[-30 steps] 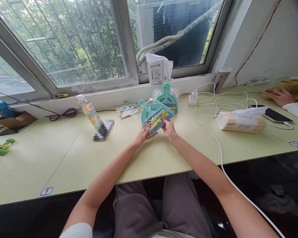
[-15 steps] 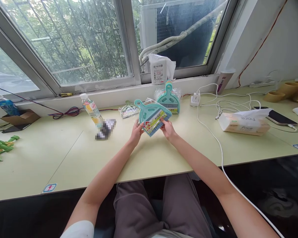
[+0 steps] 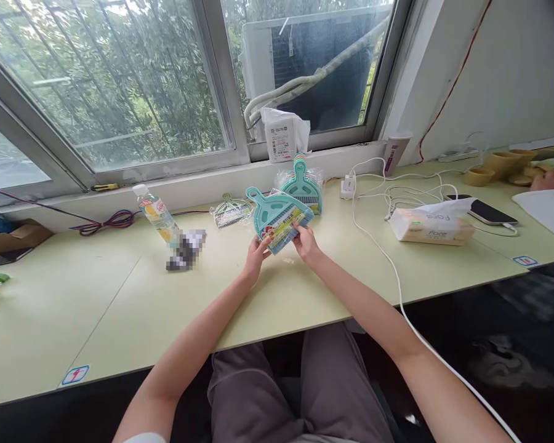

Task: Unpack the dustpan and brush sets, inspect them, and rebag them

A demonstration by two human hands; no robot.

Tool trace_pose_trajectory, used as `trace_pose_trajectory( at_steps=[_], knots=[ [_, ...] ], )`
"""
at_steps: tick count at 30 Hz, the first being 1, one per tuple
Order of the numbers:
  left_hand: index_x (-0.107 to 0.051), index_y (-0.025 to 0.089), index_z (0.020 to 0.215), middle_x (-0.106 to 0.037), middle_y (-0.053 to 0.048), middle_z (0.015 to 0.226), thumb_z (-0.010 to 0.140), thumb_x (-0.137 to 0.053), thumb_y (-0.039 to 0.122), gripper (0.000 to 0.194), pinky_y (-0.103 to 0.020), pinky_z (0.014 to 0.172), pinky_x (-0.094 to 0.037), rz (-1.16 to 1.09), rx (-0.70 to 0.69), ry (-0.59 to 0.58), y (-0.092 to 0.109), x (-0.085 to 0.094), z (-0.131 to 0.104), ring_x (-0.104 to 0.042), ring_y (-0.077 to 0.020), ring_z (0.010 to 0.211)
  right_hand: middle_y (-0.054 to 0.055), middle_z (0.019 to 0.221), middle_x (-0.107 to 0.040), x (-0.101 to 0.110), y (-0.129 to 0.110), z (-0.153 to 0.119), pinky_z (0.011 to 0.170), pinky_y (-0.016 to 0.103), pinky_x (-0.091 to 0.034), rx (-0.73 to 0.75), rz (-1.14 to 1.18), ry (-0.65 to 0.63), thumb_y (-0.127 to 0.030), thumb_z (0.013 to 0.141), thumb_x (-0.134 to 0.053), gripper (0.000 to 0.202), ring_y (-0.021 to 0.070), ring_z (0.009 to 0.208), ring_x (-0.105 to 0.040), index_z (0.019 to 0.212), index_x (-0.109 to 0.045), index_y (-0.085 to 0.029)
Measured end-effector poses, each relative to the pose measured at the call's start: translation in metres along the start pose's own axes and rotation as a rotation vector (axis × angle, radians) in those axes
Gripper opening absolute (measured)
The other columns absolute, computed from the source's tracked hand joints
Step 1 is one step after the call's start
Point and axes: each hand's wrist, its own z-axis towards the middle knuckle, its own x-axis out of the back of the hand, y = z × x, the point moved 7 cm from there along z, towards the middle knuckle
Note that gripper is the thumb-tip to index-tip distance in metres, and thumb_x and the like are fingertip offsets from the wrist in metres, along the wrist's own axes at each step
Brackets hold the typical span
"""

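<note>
Between both hands I hold a mint-green mini dustpan and brush set [image 3: 281, 219], with grey-blue bristles and a printed label, tilted above the table. My left hand [image 3: 257, 255] is closed on its lower left corner, the thumb on the front. Closed on its lower right side, my right hand [image 3: 306, 242] has its thumb on the label. Just behind stands a stack of similar dustpan sets [image 3: 300, 184] in clear plastic. To the left of the held set lies a wrapped flat packet [image 3: 232, 213] with a green handle.
A bottle [image 3: 156, 212] stands at left beside a pixelated patch. At right are a tissue pack [image 3: 431, 226], a phone [image 3: 482, 211], white cables and a charger [image 3: 348, 187]. Another person's hand [image 3: 553, 180] rests at the far right near brown cups [image 3: 501, 165].
The view has swung to the right, so things sit further left in it. Another person's hand has come into view at the far right. My grip on the dustpan set looks the same.
</note>
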Motion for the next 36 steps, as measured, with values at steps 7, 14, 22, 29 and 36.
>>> trace_pose_trajectory(
  at_steps=[7,14,22,29,36],
  knots=[
    [-0.052,0.017,0.110,-0.065,-0.011,0.119,0.074,-0.062,0.037,0.042,-0.034,0.077,-0.057,0.085,-0.050,0.098,0.003,0.009,0.002,-0.064,-0.0237,0.103,0.001,0.082,-0.074,-0.008,0.001,-0.001,0.073,0.027,-0.061,-0.103,-0.085,-0.100,-0.020,0.090,-0.057,0.007,0.0147,0.075,-0.070,0.089,-0.064,-0.019],
    [-0.054,0.016,0.107,-0.068,-0.009,0.112,0.073,-0.058,0.031,0.037,-0.036,0.077,-0.059,0.041,-0.064,0.134,0.013,0.024,0.008,-0.067,-0.0219,0.094,0.004,0.074,-0.071,-0.001,-0.009,0.007,0.069,0.035,-0.062,-0.134,-0.313,-0.058,-0.031,0.099,-0.036,0.029,0.0176,0.069,-0.070,0.089,-0.060,-0.018],
    [-0.052,0.015,0.103,-0.069,-0.009,0.107,0.074,-0.058,0.027,0.032,-0.042,0.082,-0.059,-0.041,-0.025,0.142,0.009,0.027,0.010,-0.071,-0.0229,0.088,0.008,0.086,-0.072,-0.007,-0.028,0.002,0.054,0.029,-0.054,0.005,-0.762,-0.144,-0.032,0.091,-0.037,0.027,0.0161,0.059,-0.066,0.088,-0.060,-0.018],
    [-0.049,0.015,0.106,-0.068,-0.010,0.111,0.077,-0.056,0.024,0.032,-0.045,0.084,-0.059,-0.080,-0.023,0.167,0.009,0.030,0.011,-0.072,-0.0228,0.086,0.000,0.070,-0.064,-0.006,-0.039,0.003,0.061,0.028,-0.045,0.359,-1.391,-0.050,-0.043,0.072,-0.070,0.037,0.0203,0.069,-0.063,0.100,-0.056,-0.023],
    [-0.048,0.018,0.108,-0.069,-0.008,0.107,0.078,-0.056,0.026,0.032,-0.046,0.084,-0.059,-0.051,-0.020,0.119,0.008,0.022,0.007,-0.072,-0.0224,0.084,0.006,0.079,-0.068,0.004,-0.041,0.010,0.065,0.028,-0.042,0.420,-1.594,0.047,-0.033,0.088,-0.055,0.016,0.0224,0.076,-0.063,0.100,-0.056,-0.022]
  ],
)
